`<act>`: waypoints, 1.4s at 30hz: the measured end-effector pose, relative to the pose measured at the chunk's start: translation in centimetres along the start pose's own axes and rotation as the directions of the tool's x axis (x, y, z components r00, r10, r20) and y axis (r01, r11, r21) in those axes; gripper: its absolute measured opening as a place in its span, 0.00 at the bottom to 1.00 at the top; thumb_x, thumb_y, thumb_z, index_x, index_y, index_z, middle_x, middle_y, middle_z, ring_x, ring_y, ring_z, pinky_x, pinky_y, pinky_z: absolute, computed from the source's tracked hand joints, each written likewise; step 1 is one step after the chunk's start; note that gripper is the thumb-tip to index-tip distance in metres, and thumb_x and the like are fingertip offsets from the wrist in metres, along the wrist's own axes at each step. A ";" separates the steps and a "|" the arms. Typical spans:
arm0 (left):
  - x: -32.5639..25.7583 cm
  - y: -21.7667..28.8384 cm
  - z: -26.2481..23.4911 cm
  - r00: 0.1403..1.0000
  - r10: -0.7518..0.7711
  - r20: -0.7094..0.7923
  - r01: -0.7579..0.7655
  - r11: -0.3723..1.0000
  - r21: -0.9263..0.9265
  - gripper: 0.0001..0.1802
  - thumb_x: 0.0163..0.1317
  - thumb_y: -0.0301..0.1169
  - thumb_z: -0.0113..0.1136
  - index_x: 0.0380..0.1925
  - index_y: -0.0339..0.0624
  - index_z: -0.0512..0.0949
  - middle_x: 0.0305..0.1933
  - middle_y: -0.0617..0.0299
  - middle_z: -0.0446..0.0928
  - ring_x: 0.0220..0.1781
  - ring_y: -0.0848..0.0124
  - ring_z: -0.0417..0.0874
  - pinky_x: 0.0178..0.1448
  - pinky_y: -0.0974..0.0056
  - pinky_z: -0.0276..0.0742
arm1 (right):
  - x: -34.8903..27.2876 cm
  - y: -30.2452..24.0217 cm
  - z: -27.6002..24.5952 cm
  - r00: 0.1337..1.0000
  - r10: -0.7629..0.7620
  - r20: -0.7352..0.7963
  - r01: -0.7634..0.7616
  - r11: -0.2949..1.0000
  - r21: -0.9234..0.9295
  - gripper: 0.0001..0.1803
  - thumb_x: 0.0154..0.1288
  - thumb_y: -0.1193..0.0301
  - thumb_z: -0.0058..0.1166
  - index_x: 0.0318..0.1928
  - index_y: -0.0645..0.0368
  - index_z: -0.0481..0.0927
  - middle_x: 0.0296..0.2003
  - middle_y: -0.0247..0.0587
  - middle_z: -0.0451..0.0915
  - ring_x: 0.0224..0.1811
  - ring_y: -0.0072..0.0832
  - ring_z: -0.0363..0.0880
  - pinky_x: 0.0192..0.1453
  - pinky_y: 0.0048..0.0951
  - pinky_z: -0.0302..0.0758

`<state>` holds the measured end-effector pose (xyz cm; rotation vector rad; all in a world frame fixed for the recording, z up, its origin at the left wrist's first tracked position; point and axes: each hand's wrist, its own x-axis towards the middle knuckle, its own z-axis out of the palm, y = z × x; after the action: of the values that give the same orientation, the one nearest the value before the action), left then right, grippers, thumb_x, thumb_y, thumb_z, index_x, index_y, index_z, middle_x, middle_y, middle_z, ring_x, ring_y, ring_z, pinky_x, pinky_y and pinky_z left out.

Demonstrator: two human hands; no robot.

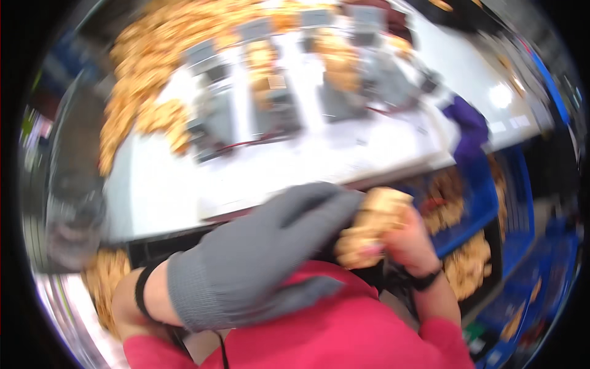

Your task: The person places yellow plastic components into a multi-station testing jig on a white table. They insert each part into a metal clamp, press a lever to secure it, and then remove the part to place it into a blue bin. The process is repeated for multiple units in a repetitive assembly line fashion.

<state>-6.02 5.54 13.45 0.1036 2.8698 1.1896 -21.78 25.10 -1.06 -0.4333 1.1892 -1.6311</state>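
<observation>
Nearest to me, red sleeves run up to both wrists, and my left hand [246, 258] in its grey knit glove lies flat and slack-fingered just above them, its fingers stretched rightward and holding nothing that I can see. Their tips touch the tan clump of pieces [372, 227] that my bare right hand [409, 240] has its fingers curled around from the right side. So the clump sits at the gloved fingertips, slightly far and to the right, its long axis tilted from near-left to far-right. Beyond, the white table [184, 184] carries grey metal fixtures [215, 104] with more tan pieces heaped among them; a blue crate [485, 203] stands right.
</observation>
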 end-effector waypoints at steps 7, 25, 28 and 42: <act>-8.6 -7.5 -4.4 0.640 -0.626 -0.445 0.571 0.775 -0.270 0.28 0.60 0.35 0.70 0.60 0.41 0.76 0.59 0.54 0.78 0.61 0.67 0.77 0.61 0.65 0.75 | -7.2 9.0 -28.1 0.658 -0.182 -0.731 -0.250 0.863 -0.440 0.26 0.69 0.62 0.60 0.60 0.62 0.70 0.54 0.46 0.78 0.54 0.35 0.79 0.58 0.35 0.76; -3.3 -23.3 -10.1 0.611 -0.725 -0.319 0.787 0.511 0.346 0.56 0.44 0.60 0.69 0.70 0.41 0.63 0.65 0.39 0.72 0.66 0.45 0.74 0.70 0.55 0.69 | 0.5 -5.5 1.3 0.980 -0.199 0.019 0.173 0.797 -0.578 0.13 0.67 0.80 0.56 0.52 0.63 0.78 0.42 0.37 0.82 0.45 0.22 0.79 0.53 0.24 0.74; -4.2 -23.0 -9.2 0.649 -0.672 -0.357 0.760 0.580 0.293 0.53 0.47 0.56 0.70 0.70 0.40 0.63 0.65 0.39 0.72 0.67 0.46 0.73 0.70 0.56 0.69 | 2.4 -6.1 4.3 0.923 -0.327 0.205 0.369 0.591 -0.718 0.11 0.64 0.81 0.56 0.47 0.63 0.80 0.41 0.39 0.82 0.42 0.25 0.79 0.50 0.27 0.74; -11.8 -14.1 3.1 0.479 -0.352 -0.804 0.619 0.785 0.024 0.27 0.64 0.28 0.60 0.64 0.40 0.71 0.64 0.53 0.72 0.65 0.60 0.71 0.69 0.61 0.65 | 9.9 -4.3 6.6 0.670 -0.486 0.561 0.581 -0.127 -0.804 0.05 0.61 0.69 0.63 0.37 0.53 0.82 0.33 0.33 0.76 0.40 0.34 0.74 0.45 0.35 0.66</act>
<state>5.18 -3.12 1.32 -1.5172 3.2865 0.7172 -23.09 13.17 2.92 -2.1436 2.1253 -1.0755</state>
